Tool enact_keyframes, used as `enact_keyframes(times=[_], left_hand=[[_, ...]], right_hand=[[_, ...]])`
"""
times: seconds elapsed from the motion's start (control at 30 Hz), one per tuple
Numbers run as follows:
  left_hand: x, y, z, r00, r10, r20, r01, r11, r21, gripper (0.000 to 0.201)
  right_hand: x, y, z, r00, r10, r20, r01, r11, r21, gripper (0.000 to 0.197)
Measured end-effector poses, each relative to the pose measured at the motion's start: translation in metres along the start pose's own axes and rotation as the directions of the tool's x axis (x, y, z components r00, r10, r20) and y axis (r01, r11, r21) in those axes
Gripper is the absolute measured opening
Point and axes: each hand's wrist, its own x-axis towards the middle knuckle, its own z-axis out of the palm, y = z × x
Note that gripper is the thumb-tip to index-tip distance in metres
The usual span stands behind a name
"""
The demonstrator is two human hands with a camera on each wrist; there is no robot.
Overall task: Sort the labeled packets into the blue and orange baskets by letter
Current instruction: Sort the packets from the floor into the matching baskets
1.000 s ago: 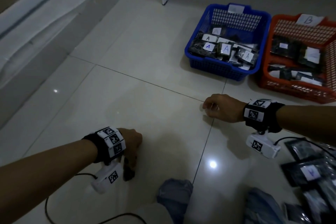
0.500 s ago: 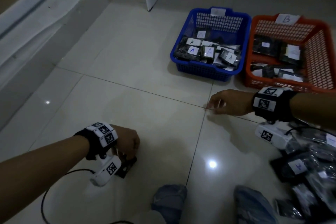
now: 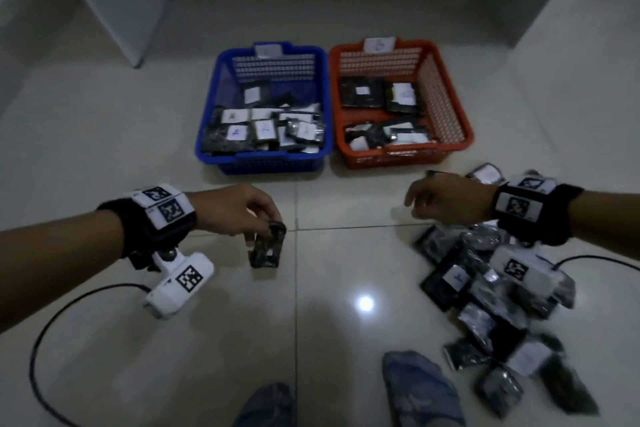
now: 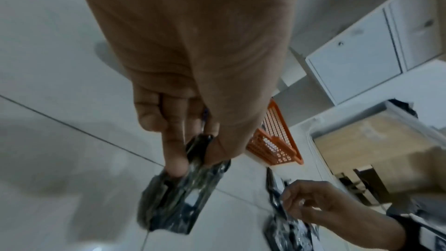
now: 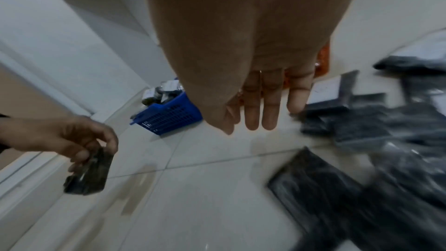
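My left hand pinches the top edge of a dark packet that hangs above the floor, in front of the blue basket; its letter is not readable. The left wrist view shows fingers and thumb clamped on the packet. My right hand hovers with straight fingers, holding nothing, in front of the orange basket and over the near edge of a pile of dark packets. In the right wrist view its fingers are extended. Both baskets hold several labelled packets.
White cabinets stand behind the baskets on the left and right. A black cable loops on the tile floor at the lower left. My knees in blue jeans show at the bottom edge.
My left hand lifted the packet from the floor and carried it right and forward toward the baskets. My right hand uncurled and moved right toward the pile. The head view swung right.
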Motion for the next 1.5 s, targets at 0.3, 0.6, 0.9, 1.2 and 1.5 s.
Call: enact_keyframes(times=[0.3,0.6,0.9,1.2,1.5], left_hand=[[0.065,0.065,0.028,0.979,0.181,0.093,-0.196,0.963,0.186,0.029],[0.085,0.087,0.025,0.973,0.203,0.105,-0.223,0.945,0.238,0.028],[0.093,0.083,0.024,0.981,0.176,0.076,-0.184,0.977,0.113,0.035],[0.08,0.067,0.038,0.965,0.183,-0.188,-0.236,0.918,-0.319,0.027],[0.065,0.059,0.06,0.96,0.196,-0.197,-0.267,0.849,-0.455,0.033]], right_hand=[[-0.028,0.038,0.065,1.0,-0.025,0.002,0.025,0.968,-0.25,0.032],[-0.012,0.034,0.048,0.991,0.002,0.134,0.035,0.961,-0.274,0.054],[0.008,0.036,0.028,0.984,-0.04,0.172,0.036,0.999,0.026,0.023],[-0.004,0.009,0.026,0.991,-0.128,0.049,0.092,0.885,0.456,0.039],[-0.029,0.005,0.033,0.993,-0.079,-0.089,0.115,0.826,0.552,0.027]])
